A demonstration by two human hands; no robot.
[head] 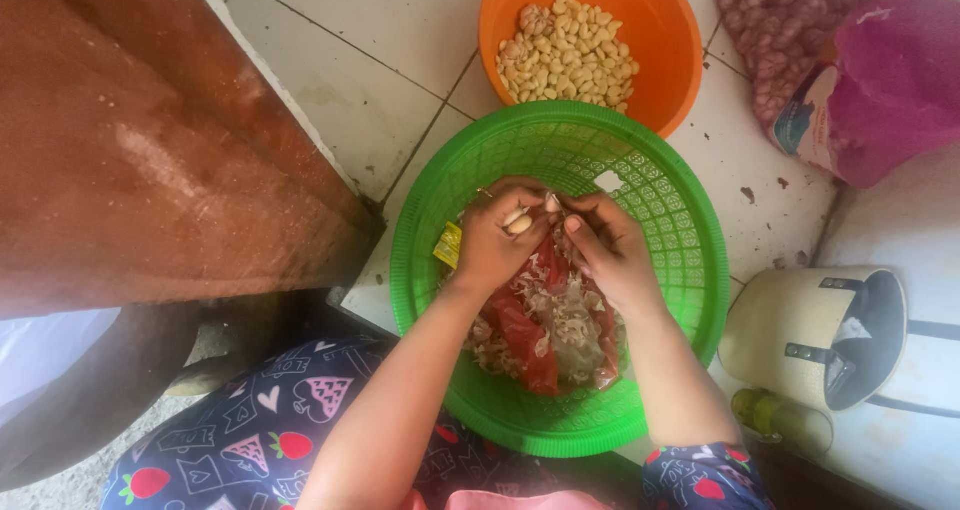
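While both hands meet over the basket, the scene reads as follows.

Left hand: the left hand (492,242) is curled shut around a pale, partly peeled garlic clove (519,223), pinched between thumb and fingers; a thin metal blade tip seems to poke out by the knuckles, though it is too small to be sure.

Right hand: the right hand (607,247) has its fingertips drawn together just beside the clove, picking at its skin; it grips nothing else that shows.

Clove in hand: it sits over the middle of the round green perforated plastic basket (676,220), above the heap of peelings.

Done so far: the round orange plastic bowl (660,30) on the white tiled floor (380,60) holds a good mound of peeled cream-coloured garlic cloves (567,55), covering part of its bottom, so a fair share looks finished.

Left to do: the pink mesh sack of unpeeled garlic bulbs (790,20) at the upper right looks quite full, so I judge much remains.

Waste: papery garlic skins (565,320) lie piled on a crumpled red plastic bag (525,335) inside the basket; a small yellow wrapper (449,245) rests at its left wall.

Counts: two hands, one clove held, one basket, one bowl, one sack, one red bag; the peeled cloves are several dozen, too many to count exactly.

Surroundings: a brown wooden tabletop (150,150) stands at the left, a cream-coloured jug with a dark lid (810,335) at the right.
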